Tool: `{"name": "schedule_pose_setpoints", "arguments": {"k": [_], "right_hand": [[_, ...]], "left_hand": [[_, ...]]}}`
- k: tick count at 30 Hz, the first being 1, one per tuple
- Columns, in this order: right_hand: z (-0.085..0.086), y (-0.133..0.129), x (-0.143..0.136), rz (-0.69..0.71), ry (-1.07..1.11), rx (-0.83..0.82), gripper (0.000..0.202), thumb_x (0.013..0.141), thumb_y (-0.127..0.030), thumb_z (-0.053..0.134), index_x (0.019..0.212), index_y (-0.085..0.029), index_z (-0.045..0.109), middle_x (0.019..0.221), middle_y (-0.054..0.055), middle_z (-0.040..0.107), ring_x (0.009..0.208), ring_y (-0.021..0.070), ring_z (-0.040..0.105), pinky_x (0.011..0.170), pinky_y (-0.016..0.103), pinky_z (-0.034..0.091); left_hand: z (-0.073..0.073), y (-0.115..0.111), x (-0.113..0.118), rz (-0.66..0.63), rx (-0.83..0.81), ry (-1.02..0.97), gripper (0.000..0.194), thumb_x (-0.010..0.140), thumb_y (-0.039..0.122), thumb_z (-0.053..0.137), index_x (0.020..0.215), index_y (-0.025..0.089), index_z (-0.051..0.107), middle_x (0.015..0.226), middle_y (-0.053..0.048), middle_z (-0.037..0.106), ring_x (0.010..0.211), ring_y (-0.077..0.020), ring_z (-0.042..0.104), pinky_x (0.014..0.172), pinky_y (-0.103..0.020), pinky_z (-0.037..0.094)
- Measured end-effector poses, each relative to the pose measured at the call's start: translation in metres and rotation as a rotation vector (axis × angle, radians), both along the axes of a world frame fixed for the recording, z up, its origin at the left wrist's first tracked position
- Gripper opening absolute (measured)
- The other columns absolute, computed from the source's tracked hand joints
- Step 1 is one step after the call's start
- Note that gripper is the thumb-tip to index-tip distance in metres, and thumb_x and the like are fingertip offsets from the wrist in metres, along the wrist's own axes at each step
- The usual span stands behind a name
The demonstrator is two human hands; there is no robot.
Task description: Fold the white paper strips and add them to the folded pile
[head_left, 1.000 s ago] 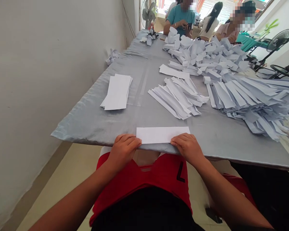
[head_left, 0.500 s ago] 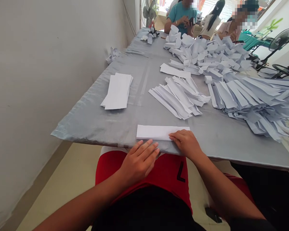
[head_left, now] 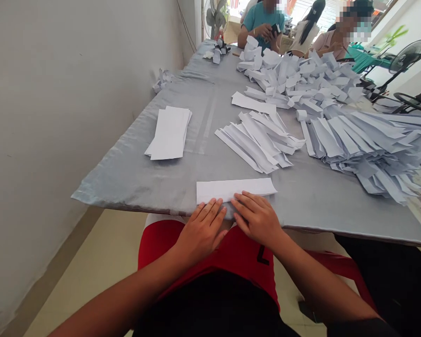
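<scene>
A folded strip of white paper lies lengthwise along the table's front edge. My left hand rests its outstretched fingertips on the strip's near edge, left of the middle. Beside it, my right hand lies over the near edge with its fingers spread, and the strip's right end lifts slightly. Neither hand grips the paper. Past the strip is a loose group of folded paper strips. To the left lies a small stack of flat white sheets.
A grey cloth covers the table. Many folded strips are piled on the right, with a heap of crumpled-looking folded papers behind. A wall runs along the left. Co-workers sit at the far end, near a fan.
My right hand has let go of the strip's right part and moved left, its fingers now spread on the near edge. The strip's right end has tilted up. My left fingers have reached the paper.
</scene>
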State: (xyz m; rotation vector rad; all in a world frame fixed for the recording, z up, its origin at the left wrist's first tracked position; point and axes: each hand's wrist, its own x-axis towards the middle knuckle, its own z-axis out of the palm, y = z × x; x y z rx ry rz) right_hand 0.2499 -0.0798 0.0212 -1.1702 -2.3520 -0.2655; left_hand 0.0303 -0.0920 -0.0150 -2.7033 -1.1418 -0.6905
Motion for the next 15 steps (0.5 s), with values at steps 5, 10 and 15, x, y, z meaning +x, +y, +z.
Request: {"name": "schedule_pose_setpoints", "arguments": {"k": [5,10,15], "right_hand": [[-0.014,-0.001,-0.001,-0.056,-0.041,-0.094,0.035,0.099,-0.029,0.054,0.131,-0.020,0.067,0.136,0.009,0.066,0.131,0.0271,0.058,0.109,0.044,0.047],[-0.016,-0.001,0.001,-0.052,-0.064,-0.152,0.041,0.099,-0.029,0.054,0.137,-0.018,0.062,0.141,0.011,0.062,0.136,0.0287,0.054,0.111,0.048,0.046],[-0.018,-0.002,0.002,-0.055,-0.057,-0.174,0.042,0.099,-0.028,0.053,0.140,-0.021,0.060,0.141,0.011,0.062,0.135,0.0275,0.055,0.112,0.048,0.047]], "left_hand": [[-0.002,0.000,0.000,0.002,-0.049,-0.026,0.044,0.099,0.031,0.047,0.136,0.010,0.058,0.150,-0.020,0.052,0.140,-0.0318,0.049,0.114,-0.048,0.041],[-0.003,0.000,0.000,0.006,-0.062,-0.017,0.044,0.098,0.029,0.047,0.136,0.010,0.058,0.151,-0.021,0.051,0.142,-0.0320,0.047,0.114,-0.048,0.041],[-0.004,0.002,-0.002,0.004,-0.086,-0.026,0.046,0.098,0.029,0.048,0.140,0.011,0.055,0.153,-0.020,0.048,0.143,-0.0315,0.045,0.114,-0.047,0.042]]}}
